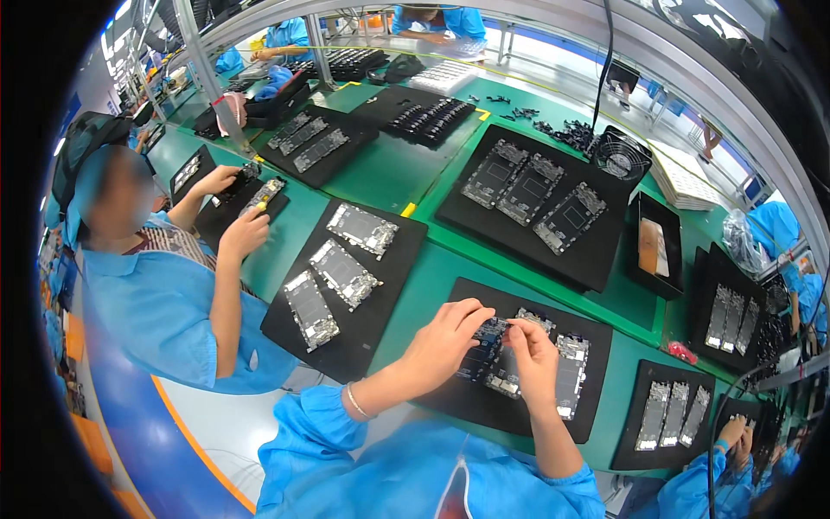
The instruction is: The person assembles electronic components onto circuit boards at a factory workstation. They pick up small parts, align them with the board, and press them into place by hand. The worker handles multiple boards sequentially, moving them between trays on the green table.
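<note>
Three circuit boards at the black pad [592,346] in front of the person. The dark circuit board [481,353] is the one being handled: over the pad's 10 o'clock side, long axis slanting from about 1 to 7 o'clock, upper end at the fingertips. Left hand [445,344]: narrow grip, holding this board near its upper end. Right hand [534,363]: thumb and forefinger drawn close at the same end; cannot tell whether anything is pinched between them. Middle board [504,377]: partly hidden by the right hand, axis likewise 1 to 7 o'clock. Right-hand board [570,378]: toward 3 o'clock, lying flat, axis nearly 12 to 6. Neighbouring foam pad [372,333] at 10 o'clock bears three silvery boards [344,273], fanned. Cooling fan [621,157] at 1 o'clock, well apart.
</note>
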Demonstrator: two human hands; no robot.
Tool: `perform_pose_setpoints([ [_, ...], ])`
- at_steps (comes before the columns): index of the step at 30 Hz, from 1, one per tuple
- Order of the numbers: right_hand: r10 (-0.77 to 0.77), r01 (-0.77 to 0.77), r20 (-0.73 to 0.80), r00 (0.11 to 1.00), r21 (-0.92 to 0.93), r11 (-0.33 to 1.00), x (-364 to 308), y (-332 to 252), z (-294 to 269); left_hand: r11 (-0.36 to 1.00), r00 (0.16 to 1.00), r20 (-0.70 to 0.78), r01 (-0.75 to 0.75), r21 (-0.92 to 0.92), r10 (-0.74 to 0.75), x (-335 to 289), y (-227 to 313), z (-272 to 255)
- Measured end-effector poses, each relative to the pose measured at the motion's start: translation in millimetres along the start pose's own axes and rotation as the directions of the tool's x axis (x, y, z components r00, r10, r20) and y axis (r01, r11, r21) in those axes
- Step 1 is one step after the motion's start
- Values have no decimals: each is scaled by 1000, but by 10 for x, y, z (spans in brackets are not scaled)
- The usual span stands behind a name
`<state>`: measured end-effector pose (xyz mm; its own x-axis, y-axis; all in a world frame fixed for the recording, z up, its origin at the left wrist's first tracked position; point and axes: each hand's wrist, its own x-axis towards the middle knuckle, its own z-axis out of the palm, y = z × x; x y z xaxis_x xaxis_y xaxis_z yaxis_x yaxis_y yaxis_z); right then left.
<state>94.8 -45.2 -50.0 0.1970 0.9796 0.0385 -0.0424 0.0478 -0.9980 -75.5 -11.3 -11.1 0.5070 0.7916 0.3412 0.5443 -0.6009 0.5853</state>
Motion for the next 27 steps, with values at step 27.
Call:
perform_pose_setpoints([
  [27,-176,179,32,984,-205,962,-234,-130,-11,967,979,-104,-150,208,174,-338,140,89],
])
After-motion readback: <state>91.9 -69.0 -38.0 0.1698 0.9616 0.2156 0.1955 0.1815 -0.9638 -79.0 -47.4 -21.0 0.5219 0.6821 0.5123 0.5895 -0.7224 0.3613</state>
